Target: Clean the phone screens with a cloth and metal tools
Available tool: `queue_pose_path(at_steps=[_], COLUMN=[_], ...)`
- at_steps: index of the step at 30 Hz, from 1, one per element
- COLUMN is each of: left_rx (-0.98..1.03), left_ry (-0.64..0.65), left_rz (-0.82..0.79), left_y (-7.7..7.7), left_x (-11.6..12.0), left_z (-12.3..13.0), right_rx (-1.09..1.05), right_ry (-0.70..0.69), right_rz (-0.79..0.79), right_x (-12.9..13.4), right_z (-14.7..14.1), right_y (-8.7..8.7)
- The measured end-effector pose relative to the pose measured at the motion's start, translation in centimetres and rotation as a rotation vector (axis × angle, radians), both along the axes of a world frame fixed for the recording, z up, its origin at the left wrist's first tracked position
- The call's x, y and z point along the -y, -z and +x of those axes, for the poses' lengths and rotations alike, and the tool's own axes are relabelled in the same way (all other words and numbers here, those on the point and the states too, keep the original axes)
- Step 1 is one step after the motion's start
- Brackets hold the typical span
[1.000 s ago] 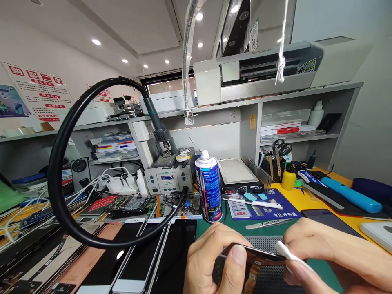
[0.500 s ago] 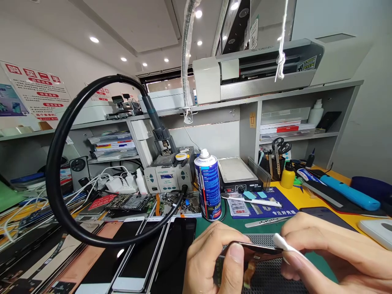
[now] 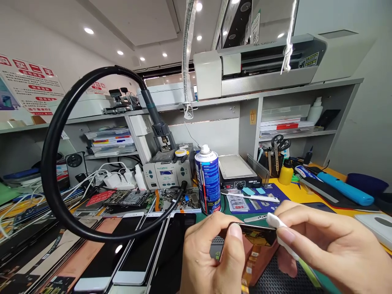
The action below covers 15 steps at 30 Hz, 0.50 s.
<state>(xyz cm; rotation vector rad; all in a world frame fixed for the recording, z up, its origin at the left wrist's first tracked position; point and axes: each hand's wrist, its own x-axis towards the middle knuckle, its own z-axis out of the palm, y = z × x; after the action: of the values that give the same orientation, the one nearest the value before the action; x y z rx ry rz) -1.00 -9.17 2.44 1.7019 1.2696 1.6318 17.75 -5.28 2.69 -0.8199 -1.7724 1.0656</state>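
Low in the middle, my left hand [image 3: 216,257] grips a thin dark phone screen [image 3: 259,227] between thumb and fingers. The panel is tilted, and its underside faces me. An orange-brown ribbon cable [image 3: 251,261] hangs from it, beside a copper-coloured surface. At the panel's right end, my right hand [image 3: 324,241] pinches a folded white wipe [image 3: 280,228] between thumb and finger, against the edge. Part of the wipe is hidden by the fingers. A black perforated mat [image 3: 272,275] lies beneath both hands.
A blue spray can [image 3: 208,183] stands just beyond my left hand. Metal tweezers [image 3: 255,218] lie behind the panel. A thick black hose [image 3: 50,163] loops over several phones on the left, from a hot-air station [image 3: 167,173]. A heating plate [image 3: 239,171] stands behind the can.
The panel has tilted, showing more of its underside and ribbon cable. My right hand and the wipe have shifted slightly left and up along the panel's edge. The camera view has moved a little.
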Motion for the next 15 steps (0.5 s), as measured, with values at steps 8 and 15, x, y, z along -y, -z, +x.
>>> queue_pose_path(at_steps=[8, 15], left_rx=[-0.025, 0.045], left_ry=[-0.031, -0.052], left_rz=[-0.001, -0.013], left_y=[0.00, 0.38], left_x=[0.05, 0.05], left_z=[0.03, 0.48], right_rx=[0.011, -0.007], right_ry=[0.027, 0.052], right_rz=[-0.015, -0.016], right_x=[0.10, 0.30], right_z=[-0.24, -0.37], right_y=[-0.09, -0.28])
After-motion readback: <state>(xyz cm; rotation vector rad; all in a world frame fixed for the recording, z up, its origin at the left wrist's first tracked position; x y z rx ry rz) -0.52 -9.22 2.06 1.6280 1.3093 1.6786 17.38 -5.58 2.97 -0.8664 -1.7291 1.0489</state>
